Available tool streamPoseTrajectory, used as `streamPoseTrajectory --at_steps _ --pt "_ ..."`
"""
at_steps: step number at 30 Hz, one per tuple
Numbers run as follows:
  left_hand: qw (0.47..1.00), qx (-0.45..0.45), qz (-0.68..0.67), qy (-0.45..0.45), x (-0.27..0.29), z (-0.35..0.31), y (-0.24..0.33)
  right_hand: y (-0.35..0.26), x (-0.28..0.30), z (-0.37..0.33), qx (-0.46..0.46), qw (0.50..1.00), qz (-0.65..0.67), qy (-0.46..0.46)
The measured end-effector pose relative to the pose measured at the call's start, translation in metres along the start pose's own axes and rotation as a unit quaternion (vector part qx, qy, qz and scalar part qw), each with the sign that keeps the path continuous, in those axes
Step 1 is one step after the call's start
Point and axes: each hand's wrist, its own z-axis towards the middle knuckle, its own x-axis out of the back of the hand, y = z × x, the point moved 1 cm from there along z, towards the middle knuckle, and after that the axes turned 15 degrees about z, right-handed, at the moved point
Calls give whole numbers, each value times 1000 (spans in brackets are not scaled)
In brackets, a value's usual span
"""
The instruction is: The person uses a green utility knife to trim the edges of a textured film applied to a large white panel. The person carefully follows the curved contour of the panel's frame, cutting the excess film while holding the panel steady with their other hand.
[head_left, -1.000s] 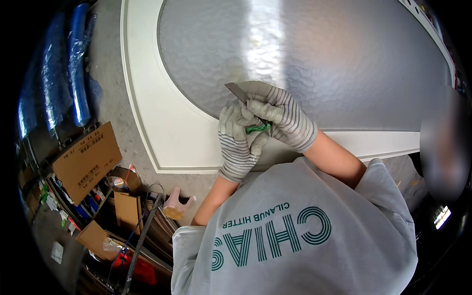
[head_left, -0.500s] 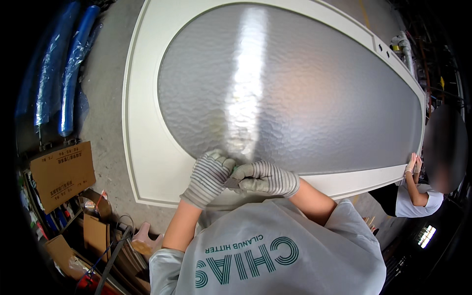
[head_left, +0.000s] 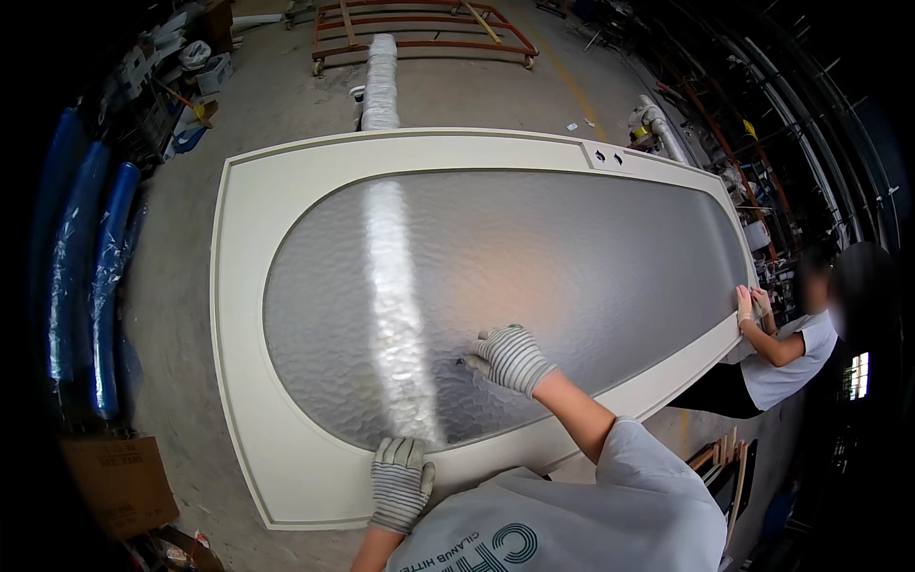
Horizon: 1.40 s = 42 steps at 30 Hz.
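A large white door panel (head_left: pixel 250 200) lies flat before me, with a rounded pane of rippled frosted glass (head_left: pixel 591 276) set in it. My left hand (head_left: pixel 400 481), in a striped grey work glove, rests on the near part of the white frame by the glass edge, fingers laid out flat. Over the glass, my right hand (head_left: pixel 512 359), gloved alike, is closed with fingers bent. Something small and dark shows by its fingertips, too small to name. At the right end, a co-worker's hands (head_left: pixel 751 303) touch the panel's edge.
Blue plastic-wrapped rolls (head_left: pixel 74 276) stand on the left, above a cardboard box (head_left: pixel 119 484). An orange wheeled rack (head_left: pixel 429 46) and a wrapped white roll (head_left: pixel 381 81) are beyond the panel. The co-worker (head_left: pixel 786 357) stands at right, with wooden strips (head_left: pixel 736 477) nearby.
My hands have come apart: the right has moved out over the glass, the left down onto the frame. The view has shifted, showing more floor beyond the panel.
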Motion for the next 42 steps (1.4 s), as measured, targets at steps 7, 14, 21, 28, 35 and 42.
streamPoseTrajectory --at_steps 7,14,21,28,35,42 --pt "976 179 125 -10 -13 -48 -41 -42 -37 7 79 992 89 -41" --pt "993 74 58 -69 -21 -74 -1 -114 -104 31 117 977 148 -102" --pt "997 63 31 -21 -36 -74 4 -114 -133 63 301 940 150 -58" --pt "997 71 28 -3 -40 -72 2 -111 -118 79 314 921 120 -198" --pt "997 68 43 -19 -40 -67 -1 -112 -115 75 336 916 121 -183" --pt "997 64 43 -25 -40 -64 -3 -105 -104 78 388 883 58 -260"
